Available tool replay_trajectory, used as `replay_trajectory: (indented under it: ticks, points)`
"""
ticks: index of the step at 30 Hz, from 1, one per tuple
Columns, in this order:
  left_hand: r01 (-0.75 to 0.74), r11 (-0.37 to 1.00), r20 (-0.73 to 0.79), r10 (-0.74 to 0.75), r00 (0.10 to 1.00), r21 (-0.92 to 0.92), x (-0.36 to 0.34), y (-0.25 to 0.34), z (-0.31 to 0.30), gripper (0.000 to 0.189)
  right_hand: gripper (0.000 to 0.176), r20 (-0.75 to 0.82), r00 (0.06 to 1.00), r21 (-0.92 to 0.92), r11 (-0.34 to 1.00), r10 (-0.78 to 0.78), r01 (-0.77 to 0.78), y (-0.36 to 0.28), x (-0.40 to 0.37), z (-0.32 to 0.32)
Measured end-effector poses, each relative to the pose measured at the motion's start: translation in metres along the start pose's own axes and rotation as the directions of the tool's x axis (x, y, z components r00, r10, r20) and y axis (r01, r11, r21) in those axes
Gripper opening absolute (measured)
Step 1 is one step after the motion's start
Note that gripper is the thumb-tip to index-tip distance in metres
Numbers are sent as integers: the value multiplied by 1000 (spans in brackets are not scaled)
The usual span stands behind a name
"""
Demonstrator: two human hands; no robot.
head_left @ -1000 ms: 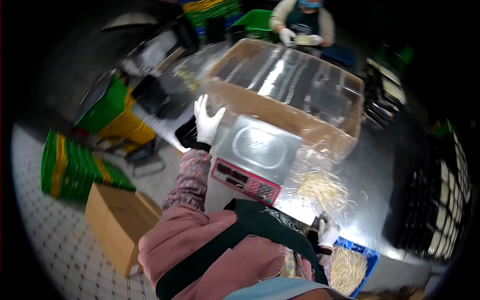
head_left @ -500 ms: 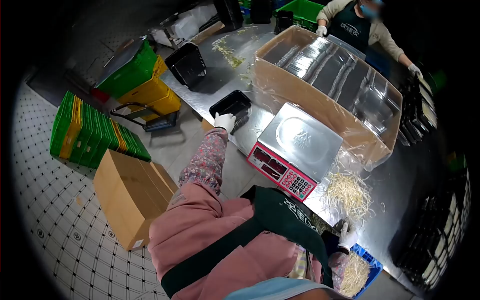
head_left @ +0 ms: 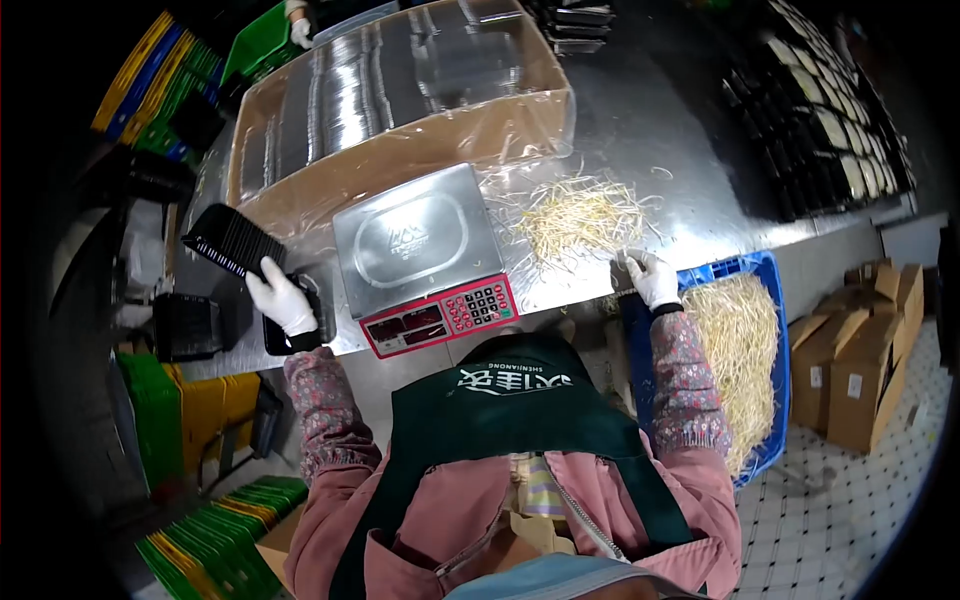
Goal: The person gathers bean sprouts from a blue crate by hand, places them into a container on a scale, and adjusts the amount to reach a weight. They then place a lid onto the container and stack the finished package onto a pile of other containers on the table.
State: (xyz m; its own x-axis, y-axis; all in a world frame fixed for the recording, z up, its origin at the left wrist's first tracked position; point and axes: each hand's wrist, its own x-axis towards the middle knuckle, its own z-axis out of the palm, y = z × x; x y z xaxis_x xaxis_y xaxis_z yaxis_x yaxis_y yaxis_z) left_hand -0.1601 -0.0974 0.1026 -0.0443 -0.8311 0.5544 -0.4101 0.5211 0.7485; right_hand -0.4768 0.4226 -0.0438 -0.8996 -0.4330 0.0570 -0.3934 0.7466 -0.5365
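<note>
My left hand [head_left: 282, 302], in a white glove, grips the edge of a black plastic tray [head_left: 236, 240], tilted up on the left of the steel table. Under that hand lies another black tray [head_left: 276, 338], partly covered. My right hand [head_left: 652, 280], gloved too, is at the table's front edge with fingers slightly bent and apart; I see nothing in it. Just beyond it is a loose heap of bean sprouts [head_left: 585, 218]. Beside it stands a blue crate [head_left: 783, 370] full of sprouts. A red-fronted scale [head_left: 410, 235] with a bare steel pan sits between my hands.
Behind the scale is a cardboard box [head_left: 450, 135] of stacked clear-and-black packaging. Filled black trays [head_left: 825, 130] are piled at the right. More black trays [head_left: 188, 325] stand at left. A co-worker's gloved hand [head_left: 301, 30] shows at the back. Cardboard boxes [head_left: 850, 360] rest on the floor.
My view has swung to the right. My left hand now holds a black tray raised and tilted above another. My right hand has come away from my body to the table edge beside the crate.
</note>
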Motion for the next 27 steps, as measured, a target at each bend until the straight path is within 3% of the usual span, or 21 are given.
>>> replay_trajectory:
  ticks: [1,2,3,4,5,6,7,8,9,10,11,12,14,16,18,19,20,22,24,25,27]
  points:
    - [-23,973,107,49,993,-231,-13,36,25,33,23,-102,994,82,996,-25,33,5,-2,7]
    - [-114,952,158,164,974,-284,-33,80,48,28,23,-131,988,30,995,-87,92,-7,-1,-4]
    - [8,897,353,167,921,-443,-56,97,75,22,22,-169,976,14,990,-134,138,-11,-2,-5]
    - [-26,876,490,294,821,-482,-80,135,92,19,23,-211,962,-12,984,-176,178,-16,-7,-7]
    - [-220,837,509,491,707,-502,-108,153,121,18,23,-296,941,51,981,-167,190,-25,-16,-1]
    - [-137,809,651,549,524,-572,-133,168,146,20,24,-383,912,101,974,-149,201,-38,-24,7]
    - [-303,739,639,674,372,-602,-157,179,171,21,25,-287,947,46,986,-142,162,-66,-39,-6]
    - [-452,623,606,769,202,-639,-181,185,193,22,18,-383,892,154,936,-239,317,-80,-52,0]
    - [-442,617,627,765,146,-651,-206,182,219,22,22,-345,906,281,893,-246,350,-95,-67,-4]
    - [-443,613,647,757,94,-654,-228,173,246,23,27,-335,890,245,883,-309,399,-99,-84,-2]
    - [-487,616,690,723,37,-620,-244,161,270,22,29,-187,932,335,872,-310,357,-106,-100,-15]
    - [-555,568,689,725,-14,-608,-255,153,284,22,32,-279,897,280,864,-344,419,-102,-117,-12]
    - [-652,546,797,585,-153,-526,-262,129,318,31,35,-347,884,208,894,-312,397,-89,-149,-38]
    - [-733,459,755,646,-113,-502,-267,148,302,47,39,-409,905,242,943,-114,229,-55,-187,-65]
    - [-669,492,702,710,-61,-557,-271,190,271,71,42,-550,816,206,976,179,-75,-30,-233,-102]
    - [-541,529,666,742,-80,-654,-280,205,265,75,46,-618,754,138,975,222,-174,-11,-252,-116]
    - [-403,554,632,770,-83,-728,-288,216,257,79,62,-650,706,95,952,280,-290,15,-274,-116]
    - [-119,612,620,744,-248,-782,-322,253,226,87,89,-555,689,5,830,466,-557,42,-290,-131]
    - [8,593,535,732,-421,-805,-363,291,201,92,115,-451,725,-90,782,520,-616,45,-274,-145]
    - [27,552,468,731,-496,-834,-382,307,196,98,127,-362,744,-105,768,562,-632,41,-258,-148]
    - [-21,507,403,660,-634,-862,-415,335,191,113,134,-256,827,-143,826,501,-545,46,-227,-144]
